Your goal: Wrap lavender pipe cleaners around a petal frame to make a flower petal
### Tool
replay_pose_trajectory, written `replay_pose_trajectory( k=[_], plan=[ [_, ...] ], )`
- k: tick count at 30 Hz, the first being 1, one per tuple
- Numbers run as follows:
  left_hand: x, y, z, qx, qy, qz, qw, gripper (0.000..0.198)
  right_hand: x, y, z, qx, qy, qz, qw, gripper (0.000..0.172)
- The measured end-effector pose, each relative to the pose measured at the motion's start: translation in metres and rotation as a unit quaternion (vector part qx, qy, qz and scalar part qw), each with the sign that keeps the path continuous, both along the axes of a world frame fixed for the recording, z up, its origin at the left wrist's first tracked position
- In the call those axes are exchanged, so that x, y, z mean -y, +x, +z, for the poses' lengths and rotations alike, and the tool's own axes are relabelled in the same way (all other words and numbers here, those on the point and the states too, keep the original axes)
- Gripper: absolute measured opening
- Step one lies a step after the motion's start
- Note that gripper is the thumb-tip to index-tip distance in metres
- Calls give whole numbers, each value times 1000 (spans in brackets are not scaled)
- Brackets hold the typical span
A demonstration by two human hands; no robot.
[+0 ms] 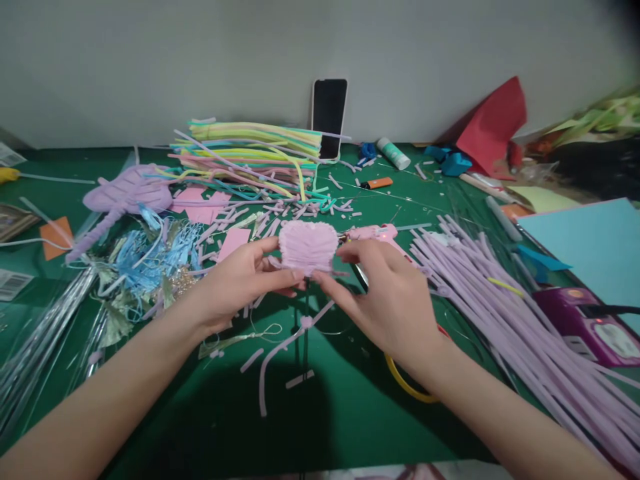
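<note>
A pale lilac fuzzy panel [309,245], made of pipe cleaners lying side by side, is held up above the green table between my two hands. My left hand [250,272] is closed on its left side, thumb along the lower edge. At the lower right, the thumb of my right hand [387,287] meets the bottom edge, with its fingers curled near the right side. A thin dark stem or wire hangs below the panel. Under it lies a bent lilac pipe cleaner [267,373] beside short cut pieces [300,379]. Behind my right hand is a pink glue gun [373,233].
Lilac pipe cleaners [505,320] spread at the right, near a purple device [590,325]. Colourful pipe cleaners [250,150] and a phone [329,117] are at the back. Blue tassels [143,250] and a lilac wrapped shape [127,190] lie left. Yellow-handled scissors [407,388] sit beneath my right wrist.
</note>
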State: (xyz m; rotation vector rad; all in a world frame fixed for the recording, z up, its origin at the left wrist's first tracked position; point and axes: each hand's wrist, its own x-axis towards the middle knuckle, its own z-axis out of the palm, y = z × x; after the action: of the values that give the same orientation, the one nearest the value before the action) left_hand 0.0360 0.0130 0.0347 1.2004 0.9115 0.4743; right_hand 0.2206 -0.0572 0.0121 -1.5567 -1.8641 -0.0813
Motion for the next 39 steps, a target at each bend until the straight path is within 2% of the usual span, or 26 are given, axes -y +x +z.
replay_pose_trajectory(
  k=[2,5,11,15,22,28,30,33,36,39],
  plan=[
    [2,-2,-3,12,-9,23,1000,40,-3,-5,-1,60,35,25,997,15],
    [7,-6,-6,19,-19,45,999,35,-2,-10,-4,67,52,59,995,14],
    [24,-11,-10,11,-69,78,995,32,18,-9,-11,-37,-2,88,995,13],
    [38,-17,-12,7,-103,95,990,32,27,-9,-13,-140,-71,137,978,13],
    [47,-26,-15,-6,-109,112,988,29,30,-12,-13,-174,-107,168,964,17],
    [46,-29,-18,-49,-84,101,990,29,31,-14,-15,-200,-155,105,962,8],
    [46,-30,-19,-56,-77,95,991,31,30,-15,-16,-237,-179,95,950,6],
    [45,-33,-20,-61,-57,71,994,34,29,-16,-16,-325,-224,80,915,7],
    [41,-40,-18,-101,19,59,993,43,27,-14,-13,-387,-251,68,885,11],
    [32,-48,-14,-166,130,85,974,47,23,-9,-9,-411,-253,61,874,11]
  ],
)
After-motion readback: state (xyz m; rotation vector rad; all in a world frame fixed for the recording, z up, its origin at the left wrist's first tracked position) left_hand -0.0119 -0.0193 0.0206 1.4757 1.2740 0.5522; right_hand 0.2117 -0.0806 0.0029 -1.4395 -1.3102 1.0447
